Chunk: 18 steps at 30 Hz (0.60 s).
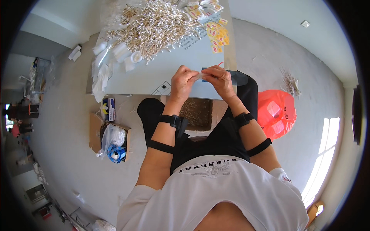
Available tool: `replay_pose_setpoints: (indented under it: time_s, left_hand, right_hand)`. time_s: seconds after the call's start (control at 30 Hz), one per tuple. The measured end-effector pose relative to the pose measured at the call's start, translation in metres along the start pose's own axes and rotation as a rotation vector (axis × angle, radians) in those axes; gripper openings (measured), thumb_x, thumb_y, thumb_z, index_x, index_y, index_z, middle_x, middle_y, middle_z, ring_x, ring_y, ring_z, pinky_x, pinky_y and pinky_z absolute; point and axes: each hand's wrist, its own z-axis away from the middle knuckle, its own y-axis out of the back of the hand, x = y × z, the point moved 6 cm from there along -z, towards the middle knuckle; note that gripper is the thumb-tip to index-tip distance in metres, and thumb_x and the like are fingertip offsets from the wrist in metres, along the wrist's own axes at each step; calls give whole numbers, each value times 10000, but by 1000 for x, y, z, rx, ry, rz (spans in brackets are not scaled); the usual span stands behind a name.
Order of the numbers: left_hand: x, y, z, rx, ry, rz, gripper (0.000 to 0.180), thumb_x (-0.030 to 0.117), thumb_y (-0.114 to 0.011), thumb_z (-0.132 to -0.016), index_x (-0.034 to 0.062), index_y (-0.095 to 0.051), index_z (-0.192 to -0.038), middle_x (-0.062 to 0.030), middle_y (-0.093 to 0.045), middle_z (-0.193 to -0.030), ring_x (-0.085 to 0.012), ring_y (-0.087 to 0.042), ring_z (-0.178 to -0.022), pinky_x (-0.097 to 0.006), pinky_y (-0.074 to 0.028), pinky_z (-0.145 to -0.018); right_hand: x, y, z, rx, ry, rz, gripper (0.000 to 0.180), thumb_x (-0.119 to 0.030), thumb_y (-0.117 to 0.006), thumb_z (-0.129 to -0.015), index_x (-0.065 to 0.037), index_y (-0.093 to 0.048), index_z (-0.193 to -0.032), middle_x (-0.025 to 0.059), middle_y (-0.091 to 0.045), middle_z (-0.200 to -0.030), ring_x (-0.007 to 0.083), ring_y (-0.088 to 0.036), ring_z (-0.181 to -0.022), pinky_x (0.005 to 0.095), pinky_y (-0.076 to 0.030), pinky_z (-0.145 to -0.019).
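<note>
In the head view, a small clear plastic sleeve with a dark blue strip (203, 74) is held between both hands just above centre of the frame, over the near edge of the pale grey tabletop (154, 75). The left hand (182, 79) is closed on the sleeve's left end, fingers curled together and pinched on it; the right hand (219, 79) is pinched on the right end, thumb and fingertips pressed together on the plastic. Whether anything lies inside the sleeve cannot be told at this size.

In the upper middle of the frame a large heap of wooden-stemmed cotton swabs (154, 25) is spread on the tabletop, well apart from the hands. To its right, at the upper edge, a scatter of small yellow and white sachets (216, 30) is seen. Left of the heap, small white plastic tubes and caps (123, 56) lie near the table's left edge.

At lower left of the table, on the floor, an open cardboard box with a clear bag and a blue roll (113, 144) is seen; at right, a crumpled orange plastic bag (275, 113).

The step in hand is judged to be the opening or spreading of the sleeve's mouth. A steady two-handed pinch appears to be called for next, so that the thin film is parted without slipping or tearing.
</note>
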Motion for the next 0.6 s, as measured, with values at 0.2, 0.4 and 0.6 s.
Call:
replay_pose_setpoints:
  time_s: [0.2,0.4,0.6]
  left_hand:
    - [1,-11,2,-9,-194,3,56,37,-693,-750,56,-664,-794,-94,-575,-817,-296,-608,-753,-355,-492,-654]
    - [24,-17,10,44,-254,-292,140,59,-626,-731,29,-489,-733,-107,-502,-797,-315,-587,-700,-403,-492,-586]
    - [14,-18,10,-61,-200,-452,143,49,-636,-715,3,-514,-772,-127,-510,-831,-316,-599,-716,-398,-515,-590]
  right_hand:
    - [-21,2,6,11,246,295,84,-44,-730,-755,-11,-693,-822,108,-586,-759,247,-584,-664,336,-465,-606]
    - [-40,1,17,19,513,567,79,31,-631,-789,-15,-572,-764,129,-550,-793,331,-561,-730,403,-463,-645]
    - [-36,-12,9,-72,512,546,118,23,-603,-810,-10,-500,-766,137,-499,-760,336,-524,-703,424,-429,-612]
